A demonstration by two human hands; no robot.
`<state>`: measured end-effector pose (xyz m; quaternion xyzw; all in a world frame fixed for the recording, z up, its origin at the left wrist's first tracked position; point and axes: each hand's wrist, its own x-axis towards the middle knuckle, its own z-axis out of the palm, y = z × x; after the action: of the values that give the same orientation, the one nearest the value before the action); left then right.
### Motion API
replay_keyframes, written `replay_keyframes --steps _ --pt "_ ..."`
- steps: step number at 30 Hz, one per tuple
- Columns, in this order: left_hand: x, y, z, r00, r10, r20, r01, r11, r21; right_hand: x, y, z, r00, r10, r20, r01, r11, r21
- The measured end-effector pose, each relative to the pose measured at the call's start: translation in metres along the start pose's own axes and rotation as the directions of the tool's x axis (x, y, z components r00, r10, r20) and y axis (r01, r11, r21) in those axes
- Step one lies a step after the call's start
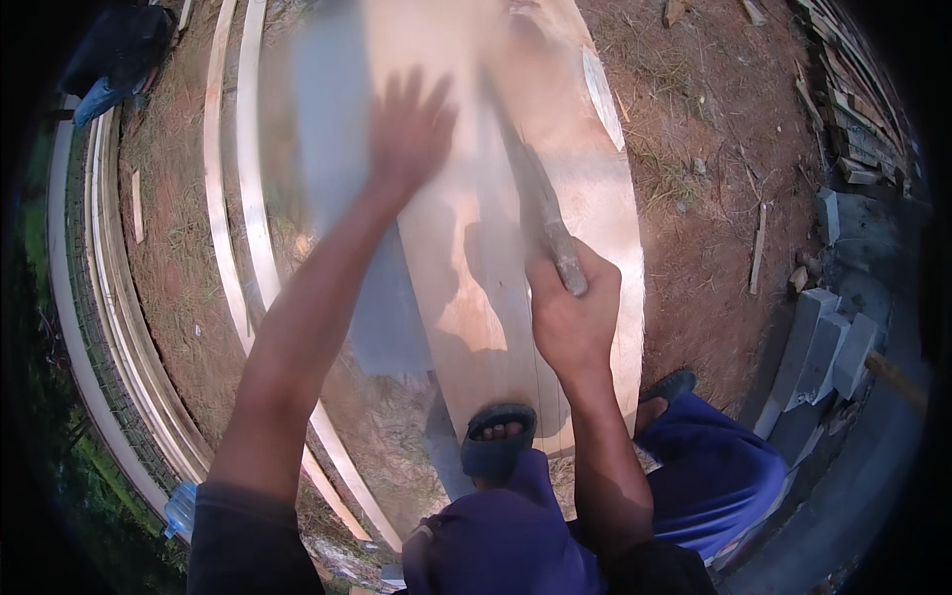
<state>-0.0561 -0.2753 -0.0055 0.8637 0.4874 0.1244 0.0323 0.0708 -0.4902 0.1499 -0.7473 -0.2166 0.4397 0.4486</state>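
My right hand is closed round the worn, greyish handle of a long, narrow tool. The tool points away from me over a pale wooden board, and its far part is smeared by motion, so its kind is unclear. To the left, my left hand lies over a pale plank with its fingers spread and nothing in them. Pencil-like lines run along the wood near my right hand. My sandalled foot rests on the near end of the plank.
A grey-blue flat panel lies under the plank's left side. Long wooden strips lie on the ground to the left. At the right are grey blocks and a stack of timber. Another person is at the far left.
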Motion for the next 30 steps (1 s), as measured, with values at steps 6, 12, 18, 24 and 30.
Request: replay_keyframes --steps 6,12,18,24,30 --pt "0.002 0.014 0.007 1.000 0.017 -0.006 -0.017 0.999 -0.031 0.127 -0.020 0.048 0.977 -0.189 -0.099 0.179 0.979 -0.097" --pt "-0.009 0.001 0.004 1.000 0.001 -0.008 -0.002 0.999 -0.035 -0.064 0.035 -0.039 0.999 0.010 -0.041 -0.006 0.995 0.097" --pt "0.006 0.015 -0.004 1.000 -0.006 0.004 0.006 1.000 -0.027 0.083 -0.001 0.030 0.981 -0.179 -0.078 0.175 0.983 -0.054" --pt "-0.003 0.003 0.009 0.999 -0.004 -0.033 0.002 0.999 -0.046 0.063 0.000 0.037 0.987 -0.140 -0.081 0.131 0.985 -0.113" --pt "-0.003 0.003 0.009 0.999 0.009 -0.031 -0.009 1.000 -0.008 -0.081 0.037 -0.042 0.999 -0.005 -0.054 0.010 0.997 0.079"
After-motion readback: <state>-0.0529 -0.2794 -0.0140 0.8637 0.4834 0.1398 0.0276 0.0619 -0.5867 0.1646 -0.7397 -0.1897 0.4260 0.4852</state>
